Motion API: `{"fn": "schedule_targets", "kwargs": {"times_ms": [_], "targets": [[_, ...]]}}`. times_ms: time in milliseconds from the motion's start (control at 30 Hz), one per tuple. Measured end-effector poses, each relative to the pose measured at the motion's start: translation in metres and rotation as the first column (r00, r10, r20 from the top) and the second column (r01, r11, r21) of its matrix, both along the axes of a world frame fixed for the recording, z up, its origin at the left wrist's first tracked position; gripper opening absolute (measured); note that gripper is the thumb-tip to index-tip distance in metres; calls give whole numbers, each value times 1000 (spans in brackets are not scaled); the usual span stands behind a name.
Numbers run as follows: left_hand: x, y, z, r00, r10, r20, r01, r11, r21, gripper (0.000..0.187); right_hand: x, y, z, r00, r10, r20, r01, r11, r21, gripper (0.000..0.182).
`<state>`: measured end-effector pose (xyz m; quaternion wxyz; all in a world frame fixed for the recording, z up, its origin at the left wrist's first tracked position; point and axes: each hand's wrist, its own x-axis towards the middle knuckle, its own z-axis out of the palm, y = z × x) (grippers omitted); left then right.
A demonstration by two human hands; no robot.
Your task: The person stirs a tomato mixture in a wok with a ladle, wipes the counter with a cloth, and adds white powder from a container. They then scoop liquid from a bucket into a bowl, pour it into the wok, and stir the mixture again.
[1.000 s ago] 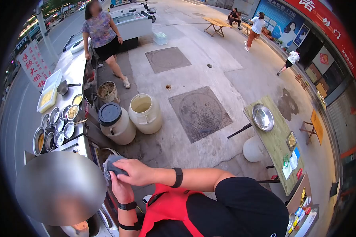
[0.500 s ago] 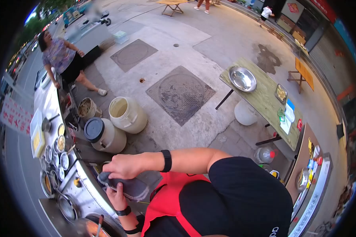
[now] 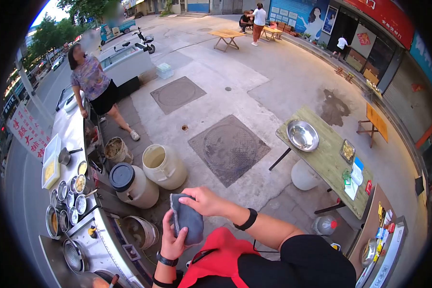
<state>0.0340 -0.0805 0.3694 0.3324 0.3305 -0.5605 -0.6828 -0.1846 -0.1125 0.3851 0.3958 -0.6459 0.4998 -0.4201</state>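
A folded grey cloth (image 3: 191,225) with a pale, frayed edge is held up in front of the red apron. My left hand (image 3: 172,238) grips its lower left side, thumb over the front and fingers behind. At the cloth's upper corner, my right hand (image 3: 202,201) pinches the fabric. Both hands are closed on it, above the paving and to the right of the steel cooking counter (image 3: 103,235). Parts of the fingers are hidden behind the cloth.
Metal bowls (image 3: 80,204) and a strainer (image 3: 73,257) stand on the counter. Beside it are a lidded barrel (image 3: 134,189), an open barrel (image 3: 165,168) and a bucket (image 3: 146,233). A green table (image 3: 321,139) bears a steel basin (image 3: 302,135). A person (image 3: 93,81) stands at the counter's far end.
Both hands have moved right with the cloth, away from the counter, and the cloth now hangs more upright. The view has tilted up, showing more of the street.
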Motion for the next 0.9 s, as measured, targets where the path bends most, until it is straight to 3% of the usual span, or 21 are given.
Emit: {"fn": "schedule_targets", "kwargs": {"times_ms": [100,200,233,333,367,467,500,533,600,633,700,800,900], "targets": [[6,6,-25,993,76,86,-47,952,-301,55,7,-1,-9,991,-47,127,57,996,-72,23],[22,7,-16,919,-293,263,339,929,-147,29,8,0,1,987,-17,159,21,999,-26,24],[17,14,-8,943,-270,197,281,959,-32,18,10,-4,-1,978,22,206,-20,1000,-11,24],[17,22,-24,959,-240,154,233,971,63,20,19,-5,-6,953,104,286,-118,993,30,24],[22,22,-30,963,-214,165,200,975,99,17,24,-2,-5,954,129,271,-143,989,34,24],[45,19,-81,955,-55,291,76,995,-58,25,47,7,-17,955,211,207,-218,976,14,26],[35,23,-59,991,67,116,-71,997,30,43,54,12,-15,949,239,203,-250,968,29,26],[48,24,-72,995,76,71,-83,990,110,54,61,16,-14,942,268,201,-281,959,42,27],[35,29,-57,895,364,-259,-282,910,305,66,74,25,-17,935,288,209,-304,951,51,33],[41,26,-54,859,341,-383,-201,911,360,67,81,30,-18,930,287,229,-310,948,72,35],[45,26,-55,849,419,-320,-282,874,396,60,85,34,-16,927,318,198,-346,929,130,45],[44,25,-51,804,523,-282,-383,819,426,45,96,36,-26,896,317,310,-345,938,42,53],[43,21,-46,751,604,-266,-471,773,425,36,92,38,-16,932,353,89,-361,927,102,59]]}}
